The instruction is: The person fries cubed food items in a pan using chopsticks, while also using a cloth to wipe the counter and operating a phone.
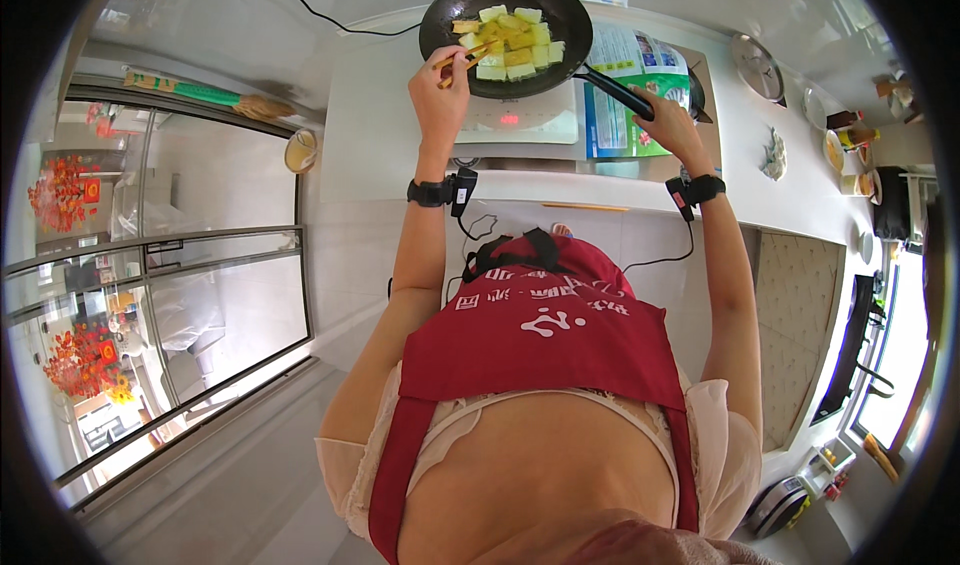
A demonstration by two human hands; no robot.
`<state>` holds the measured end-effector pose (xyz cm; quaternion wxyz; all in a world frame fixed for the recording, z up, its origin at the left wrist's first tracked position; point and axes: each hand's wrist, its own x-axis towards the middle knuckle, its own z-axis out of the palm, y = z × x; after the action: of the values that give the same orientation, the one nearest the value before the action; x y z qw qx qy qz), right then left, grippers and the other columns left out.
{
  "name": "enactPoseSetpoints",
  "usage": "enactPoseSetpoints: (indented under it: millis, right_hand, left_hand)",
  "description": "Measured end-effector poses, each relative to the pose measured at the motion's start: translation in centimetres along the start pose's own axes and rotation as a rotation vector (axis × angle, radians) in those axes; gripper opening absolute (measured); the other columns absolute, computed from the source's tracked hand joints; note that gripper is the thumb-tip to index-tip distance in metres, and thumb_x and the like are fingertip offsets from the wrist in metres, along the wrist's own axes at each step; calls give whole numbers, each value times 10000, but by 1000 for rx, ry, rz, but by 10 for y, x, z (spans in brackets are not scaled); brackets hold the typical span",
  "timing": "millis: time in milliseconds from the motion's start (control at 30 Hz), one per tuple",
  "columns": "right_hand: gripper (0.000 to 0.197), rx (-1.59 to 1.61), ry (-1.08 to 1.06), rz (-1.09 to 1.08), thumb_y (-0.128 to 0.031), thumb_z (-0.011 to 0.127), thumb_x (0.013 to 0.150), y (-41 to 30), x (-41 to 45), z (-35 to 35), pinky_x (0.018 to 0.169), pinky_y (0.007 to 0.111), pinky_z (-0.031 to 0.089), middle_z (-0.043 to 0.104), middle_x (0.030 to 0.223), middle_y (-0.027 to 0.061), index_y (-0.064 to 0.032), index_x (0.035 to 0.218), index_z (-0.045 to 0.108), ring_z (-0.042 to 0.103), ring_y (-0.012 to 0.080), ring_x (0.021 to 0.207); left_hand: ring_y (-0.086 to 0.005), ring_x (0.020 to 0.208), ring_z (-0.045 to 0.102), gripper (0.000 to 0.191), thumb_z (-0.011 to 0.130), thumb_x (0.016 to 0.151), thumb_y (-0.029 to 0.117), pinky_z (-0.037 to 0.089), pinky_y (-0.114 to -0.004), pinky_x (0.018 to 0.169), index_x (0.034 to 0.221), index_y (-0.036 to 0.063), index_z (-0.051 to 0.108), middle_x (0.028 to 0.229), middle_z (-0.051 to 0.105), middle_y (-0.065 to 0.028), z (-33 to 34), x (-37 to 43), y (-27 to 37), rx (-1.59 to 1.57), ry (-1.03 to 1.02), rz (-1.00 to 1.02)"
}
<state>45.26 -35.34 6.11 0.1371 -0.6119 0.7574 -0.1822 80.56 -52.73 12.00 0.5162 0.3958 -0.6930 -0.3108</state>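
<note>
My left hand (pixel 441 99) holds a pair of wooden chopsticks (pixel 478 59), their tips down among pale rectangular pieces that look like tofu (pixel 538 36). Several of these lie close together in a dark frying pan (pixel 566 2); a few have golden-brown faces, and yellowish oil shows around them. The pan sits on a white induction cooker (pixel 536 128) with a lit red display. Around the end of the black pan handle (pixel 611 88), on the right, my right hand (pixel 673 126) is closed. Each wrist wears a black strap with a small device.
Under the handle lies a green and blue printed packet (pixel 634 133), partly covering a gas hob (pixel 701 88). A round lid (pixel 757 67), a crumpled cloth (pixel 775 154) and dishes stand farther right. A black cord (pixel 322 13) runs to the cooker area. Glass sliding doors (pixel 225 280) are at left.
</note>
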Motion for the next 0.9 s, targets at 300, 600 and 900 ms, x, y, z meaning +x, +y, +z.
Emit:
enactPoseSetpoints:
  millis: [300, 600, 900]
  right_hand:
    - [508, -34, 18, -114, -276, 760, 862, 33, 18, -1, 900, 513, 548, 729, 1124, 200, -138, 1342, 669, 693, 415, 1034]
    - [483, -156, 35, -107, -157, 707, 826, 15, 40, -9, 937, 482, 565, 738, 1113, 180, -116, 1307, 700, 698, 383, 1051]
    - [545, -128, -22, -45, -208, 745, 876, 26, 27, -16, 916, 451, 563, 745, 1115, 180, -131, 1406, 643, 707, 360, 1010]
  left_hand:
    - [-120, 682, 709, 156, 657, 1013, 119, 544, -260, 624, 1034, -10, 743, 841, 764, -88, 4, 4, 0, -18, -62, -57]
    - [-111, 641, 664, 191, 644, 1024, 120, 538, -240, 613, 1085, -26, 751, 905, 775, -122, -10, 17, 8, 15, -105, -35]
    - [-112, 621, 662, 186, 636, 1024, 128, 536, -249, 595, 1059, -13, 751, 872, 766, -90, 5, 11, 9, 15, -121, -23]
